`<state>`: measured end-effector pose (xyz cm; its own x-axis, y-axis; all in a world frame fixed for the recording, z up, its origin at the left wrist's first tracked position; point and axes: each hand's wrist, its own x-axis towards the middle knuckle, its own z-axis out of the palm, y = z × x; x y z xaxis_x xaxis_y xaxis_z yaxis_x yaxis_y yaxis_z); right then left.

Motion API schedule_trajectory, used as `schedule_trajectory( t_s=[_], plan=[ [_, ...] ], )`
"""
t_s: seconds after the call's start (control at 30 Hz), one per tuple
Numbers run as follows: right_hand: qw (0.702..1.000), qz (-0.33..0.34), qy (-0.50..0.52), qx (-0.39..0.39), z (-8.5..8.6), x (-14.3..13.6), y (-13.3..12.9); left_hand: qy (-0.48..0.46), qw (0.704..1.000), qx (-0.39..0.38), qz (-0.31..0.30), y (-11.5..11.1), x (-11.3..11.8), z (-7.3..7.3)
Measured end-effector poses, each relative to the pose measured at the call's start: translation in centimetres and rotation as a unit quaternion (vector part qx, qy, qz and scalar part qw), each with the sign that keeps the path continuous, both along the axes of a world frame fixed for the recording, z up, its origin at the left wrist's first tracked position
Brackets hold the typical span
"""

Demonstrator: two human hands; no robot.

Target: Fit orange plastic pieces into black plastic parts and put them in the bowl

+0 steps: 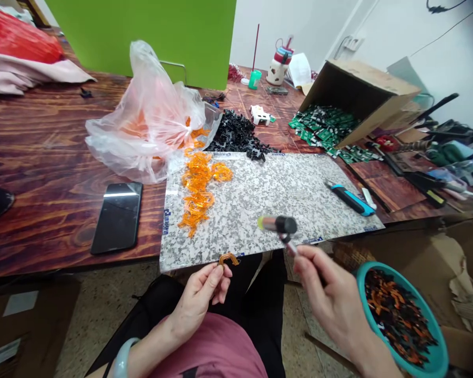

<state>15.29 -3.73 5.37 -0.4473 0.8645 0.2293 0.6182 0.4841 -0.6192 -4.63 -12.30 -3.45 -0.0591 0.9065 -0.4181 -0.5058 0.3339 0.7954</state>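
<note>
Just beyond the left hand's (207, 286) fingertips lies a thin, arched strip of orange-brown film (230, 257), pinched between thumb and fingers, its length running crosswise from that grip toward the right hand (329, 294). It sits by the near edge of a speckled grey-and-white flat board (276, 194); whether it touches the board, I cannot tell. The right hand, closed around a thin handle, holds up a blurred hammer-like tool with a yellow-and-black head (278, 224), forward and to the right of the strip, the two well apart. Of the two hands, the left is nearer the strip.

Ahead of the left hand, loose glossy orange strips (199, 181) cover the board's left part. Bare board spreads ahead of the right hand, as far as a blue-and-black utility knife (350, 199). Beyond the board, a heap of small black parts (236, 131) stands on the dark red-brown wooden bench (63, 131). Right of the right hand is a round teal basin (441, 344).
</note>
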Motion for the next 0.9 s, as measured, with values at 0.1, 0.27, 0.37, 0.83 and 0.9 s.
schedule_trajectory(
  t_s=[0.1,0.27,0.37,0.83,0.9],
  plan=[
    [0.998,0.063,0.011,0.001,-0.4,-1.1,-2.6,0.000,1.000,0.007,-0.002,0.0,0.0,-0.2],
    [0.996,0.085,-0.019,-0.036,-2.3,-1.8,-3.1,0.007,1.000,0.021,-0.003,0.0,0.1,-0.4],
    [0.996,0.076,-0.016,-0.041,-1.8,-2.1,-3.2,0.010,1.000,0.023,-0.003,0.0,0.1,-0.3],
    [0.996,0.059,0.059,-0.007,-1.7,-2.6,-4.2,0.021,0.999,0.033,-0.018,0.0,-0.2,-0.3],
    [0.995,0.054,0.089,0.007,-0.8,-2.2,-4.4,0.017,0.999,0.034,-0.017,0.1,-0.1,-0.3]
  ],
)
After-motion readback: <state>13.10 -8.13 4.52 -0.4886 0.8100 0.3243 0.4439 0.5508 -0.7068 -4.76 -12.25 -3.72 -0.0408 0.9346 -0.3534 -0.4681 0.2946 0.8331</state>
